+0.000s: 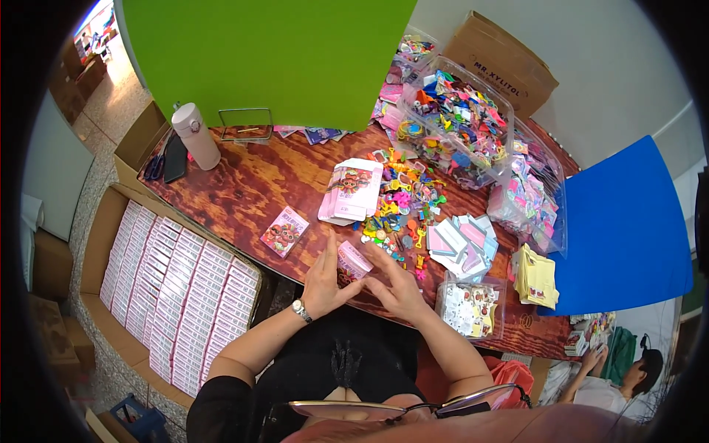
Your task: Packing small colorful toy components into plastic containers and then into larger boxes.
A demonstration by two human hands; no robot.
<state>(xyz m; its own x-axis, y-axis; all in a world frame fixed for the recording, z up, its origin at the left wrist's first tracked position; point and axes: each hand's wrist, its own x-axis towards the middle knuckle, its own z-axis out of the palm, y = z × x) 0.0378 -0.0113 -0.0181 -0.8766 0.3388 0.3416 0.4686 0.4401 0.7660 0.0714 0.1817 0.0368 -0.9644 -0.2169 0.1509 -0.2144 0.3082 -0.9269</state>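
Head view. Landmark: the stack of flat cartons (348,193) on the wooden table (244,184).

The pink box (354,261) is just nearer the wearer than the stack, between both hands. The left hand (323,284) grasps it, fingers along its left side and thumb reaching across below. The right hand (399,289) is half curled at the box's right; how firmly it grips, cannot tell.

Handling (judged): thin printed card, so light and fairly stiff along the folds, but easily dented on the broad faces; the finish may be slippery. Best hold: opposite side walls, close to the folds, with light pressure.

Edges and room: the table's near edge runs on the wearer's side of the stack, close to the hands. A loose box (284,231) lies left of the stack and nearer; wood shows beyond it toward the bottle (198,140), the widest stretch for moving. Right of the stack is tighter: small toys (402,196) crowd against it, with cards (464,247) farther right and nearer. Well left of the stack, past the table edge, a large cardboard box (94,258) holds rows of small boxes (173,295).
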